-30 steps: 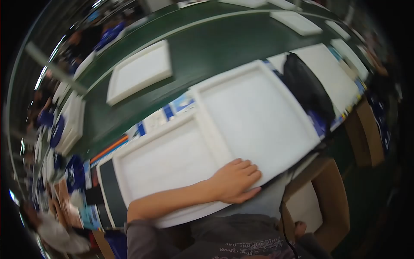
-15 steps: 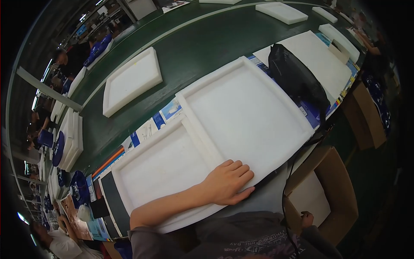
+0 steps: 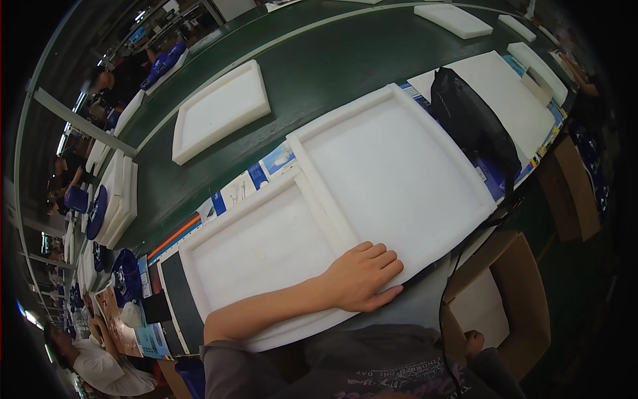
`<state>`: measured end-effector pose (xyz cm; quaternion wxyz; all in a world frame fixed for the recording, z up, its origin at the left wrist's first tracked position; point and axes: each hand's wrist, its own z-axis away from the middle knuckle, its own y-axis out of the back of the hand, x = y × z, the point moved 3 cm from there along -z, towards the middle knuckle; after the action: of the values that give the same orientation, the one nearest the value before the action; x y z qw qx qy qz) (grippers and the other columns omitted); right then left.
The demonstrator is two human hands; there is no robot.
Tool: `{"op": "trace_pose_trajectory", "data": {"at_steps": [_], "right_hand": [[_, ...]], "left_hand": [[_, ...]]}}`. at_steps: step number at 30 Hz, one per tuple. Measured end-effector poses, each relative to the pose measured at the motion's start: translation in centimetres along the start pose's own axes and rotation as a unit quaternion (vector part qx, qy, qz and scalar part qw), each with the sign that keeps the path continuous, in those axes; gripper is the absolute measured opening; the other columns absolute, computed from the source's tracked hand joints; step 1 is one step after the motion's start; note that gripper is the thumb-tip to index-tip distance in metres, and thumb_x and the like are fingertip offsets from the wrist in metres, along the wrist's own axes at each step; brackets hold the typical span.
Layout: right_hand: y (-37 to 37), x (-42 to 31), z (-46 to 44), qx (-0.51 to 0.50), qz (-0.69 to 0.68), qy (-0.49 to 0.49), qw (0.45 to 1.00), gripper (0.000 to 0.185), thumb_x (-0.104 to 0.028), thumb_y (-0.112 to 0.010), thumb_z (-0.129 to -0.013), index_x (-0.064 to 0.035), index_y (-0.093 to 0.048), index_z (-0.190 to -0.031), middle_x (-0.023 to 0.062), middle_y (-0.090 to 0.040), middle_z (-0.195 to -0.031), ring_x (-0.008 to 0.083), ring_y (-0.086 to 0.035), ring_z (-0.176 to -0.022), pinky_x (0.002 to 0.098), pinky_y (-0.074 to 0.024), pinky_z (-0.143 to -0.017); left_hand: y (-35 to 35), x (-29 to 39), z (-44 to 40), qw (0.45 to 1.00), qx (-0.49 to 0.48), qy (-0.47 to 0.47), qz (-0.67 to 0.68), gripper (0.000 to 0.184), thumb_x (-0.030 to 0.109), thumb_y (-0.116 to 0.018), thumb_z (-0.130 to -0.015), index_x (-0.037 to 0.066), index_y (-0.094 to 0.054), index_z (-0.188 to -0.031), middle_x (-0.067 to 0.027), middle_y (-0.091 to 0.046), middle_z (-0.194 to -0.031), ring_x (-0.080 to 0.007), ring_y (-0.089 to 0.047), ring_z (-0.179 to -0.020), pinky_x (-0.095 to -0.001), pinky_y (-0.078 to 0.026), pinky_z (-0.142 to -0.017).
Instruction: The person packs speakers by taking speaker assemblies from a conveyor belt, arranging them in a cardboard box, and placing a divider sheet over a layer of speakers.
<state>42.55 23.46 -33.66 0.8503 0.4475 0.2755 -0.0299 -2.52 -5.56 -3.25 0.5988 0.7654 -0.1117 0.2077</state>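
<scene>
Left tray point(image 3: 256, 256) beside right tray point(image 3: 399, 173); bag point(image 3: 472, 120) right of both; far tray point(image 3: 222, 112) behind, on table point(image 3: 325, 83); carton point(image 3: 531, 292) front right.

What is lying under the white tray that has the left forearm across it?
Printed sheets show past the far rim of the tray, and a dark panel beside its left rim. The tray covers whatever is directly beneath.

We wear a dark grey shirt point(image 3: 319, 362), of which the left sleeve point(image 3: 229, 366) is short and leaves our forearm uncovered. On the front we can see small pale letters, where "ONE DAY" is readable, and beside them, to the right, a larger pinkish print, too partly seen to read. A thin black cord point(image 3: 446, 352) crosses the shirt at right. Our left hand point(image 3: 362, 276) and right hand point(image 3: 474, 343) are bare.
</scene>
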Motion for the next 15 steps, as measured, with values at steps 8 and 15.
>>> {"op": "trace_pose_trajectory", "data": {"at_steps": [8, 15], "right_hand": [[-0.11, -0.1, 0.04, 0.011, -0.009, 0.017, 1.0, 0.033, -0.014, -0.047, -0.083, 0.007, -0.071, -0.082, 0.0209, -0.07, -0.076, 0.0298, -0.069, -0.073, 0.0375, -0.0535, -0.073], [-0.08, -0.1, 0.04, 0.018, -0.005, 0.016, 1.0, 0.033, -0.015, -0.047, -0.082, 0.0074, -0.071, -0.081, 0.0208, -0.07, -0.076, 0.0298, -0.069, -0.074, 0.0372, -0.0536, -0.073]], "left_hand": [[0.11, 0.07, 0.11, 1.0, 0.008, -0.002, -0.001, 0.028, 0.03, -0.065, -0.085, 0.005, -0.056, -0.095, -0.009, -0.053, -0.087, -0.0259, -0.053, -0.081, -0.0358, -0.042, -0.072], [0.16, 0.19, 0.12, 1.0, 0.017, -0.006, -0.003, 0.027, 0.03, -0.062, -0.087, 0.004, -0.054, -0.09, -0.0096, -0.051, -0.084, -0.0253, -0.053, -0.082, -0.036, -0.042, -0.076]]}}
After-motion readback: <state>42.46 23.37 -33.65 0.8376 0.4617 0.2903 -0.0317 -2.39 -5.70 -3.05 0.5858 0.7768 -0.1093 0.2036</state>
